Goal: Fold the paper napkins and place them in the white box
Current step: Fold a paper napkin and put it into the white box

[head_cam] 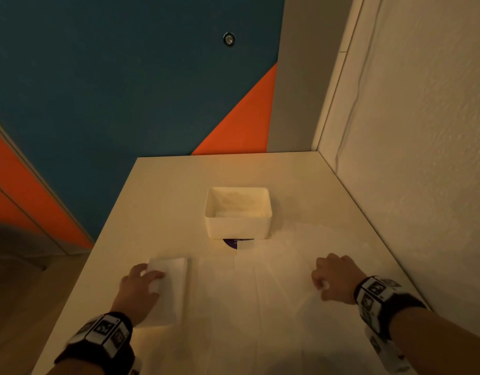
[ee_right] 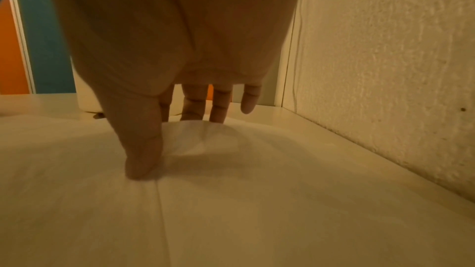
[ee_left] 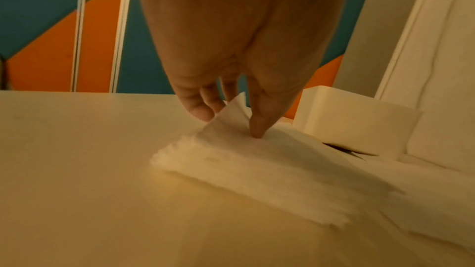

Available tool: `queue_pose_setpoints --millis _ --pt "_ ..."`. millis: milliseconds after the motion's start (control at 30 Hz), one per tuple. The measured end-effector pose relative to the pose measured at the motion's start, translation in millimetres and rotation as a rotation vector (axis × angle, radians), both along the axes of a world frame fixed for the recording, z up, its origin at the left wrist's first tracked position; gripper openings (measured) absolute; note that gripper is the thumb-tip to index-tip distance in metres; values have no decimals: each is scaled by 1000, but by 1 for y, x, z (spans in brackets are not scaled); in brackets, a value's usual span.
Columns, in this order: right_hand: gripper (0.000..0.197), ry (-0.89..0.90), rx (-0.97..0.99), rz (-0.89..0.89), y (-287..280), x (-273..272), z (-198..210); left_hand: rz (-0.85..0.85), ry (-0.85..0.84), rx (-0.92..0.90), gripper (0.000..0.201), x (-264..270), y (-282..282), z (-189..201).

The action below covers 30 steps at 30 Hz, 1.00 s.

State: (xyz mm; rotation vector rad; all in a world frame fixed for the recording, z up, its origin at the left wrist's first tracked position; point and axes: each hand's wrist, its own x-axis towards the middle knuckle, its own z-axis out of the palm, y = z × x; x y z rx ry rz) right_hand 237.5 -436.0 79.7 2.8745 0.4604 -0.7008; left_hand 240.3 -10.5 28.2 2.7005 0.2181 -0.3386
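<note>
While the left hand (head_cam: 141, 286) pinches the far corner of a folded napkin (head_cam: 172, 290) near the desk's (head_cam: 163, 185) left edge, thumb on top and fingers beneath, the right hand (head_cam: 334, 278) pinches up a ridge of the spread-out napkin (head_cam: 260, 293) toward the right edge, thumb pressing down. Further back, mid-desk, stands the white box (head_cam: 238, 224), something pale lying inside.
</note>
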Motion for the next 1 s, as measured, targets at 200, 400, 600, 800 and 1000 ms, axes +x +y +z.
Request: queue_pose_setpoints --millis 200,400,600,800,1000 --pt "16 -164 129 -65 5 10 27 -17 -16 229 44 -4 -14 16" --pt "19 -232 778 -290 26 24 71 -39 -47 -97 33 7 -48 43" --pt "18 -160 1395 -449 61 23 103 -70 85 -785 19 10 -99 86" --pt "17 -109 1728 -482 85 10 126 -131 169 -1065 61 15 -130 122" --pt "21 -43 1908 -564 93 7 128 -19 178 -1382 50 18 -142 142"
